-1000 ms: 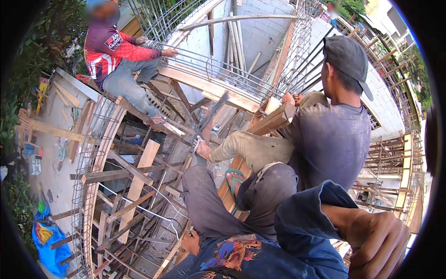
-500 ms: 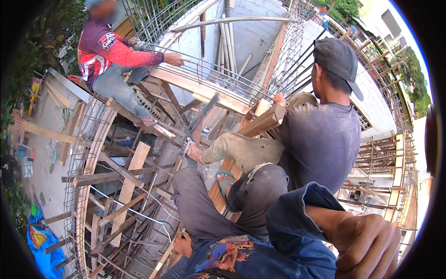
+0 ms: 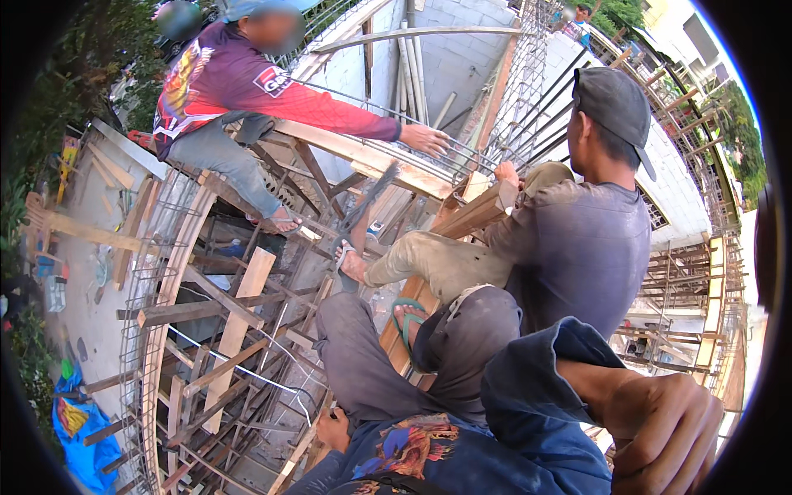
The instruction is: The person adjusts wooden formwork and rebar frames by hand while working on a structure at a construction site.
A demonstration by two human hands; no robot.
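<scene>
My left hand (image 3: 333, 430) is low in the picture, beside my thigh. Its fingers are curled, and it lies against the edge of a wooden plank (image 3: 294, 464); whether it grips anything is hidden. At the lower right my right hand (image 3: 667, 431) is raised close to the camera with bent fingers. Whatever it holds, if anything, is out of sight. My bent legs in dark trousers (image 3: 359, 355) straddle a wooden beam (image 3: 394, 337), and a green flip-flop (image 3: 407, 322) is on my foot.
Ahead on the right sits a co-worker in a dark cap (image 3: 606, 235), one hand by a thick timber (image 3: 476, 211). Another in a red-and-purple shirt (image 3: 247, 91) reaches over steel rods (image 3: 462, 153). Lower left are timber props (image 3: 235, 338), a white cable (image 3: 272, 381) and a rebar cage (image 3: 140, 330).
The co-worker at the far left has leaned in and stretched an arm rightward along the rods, the hand now opened out. My hands keep their poses; the whole view has shifted slightly.
</scene>
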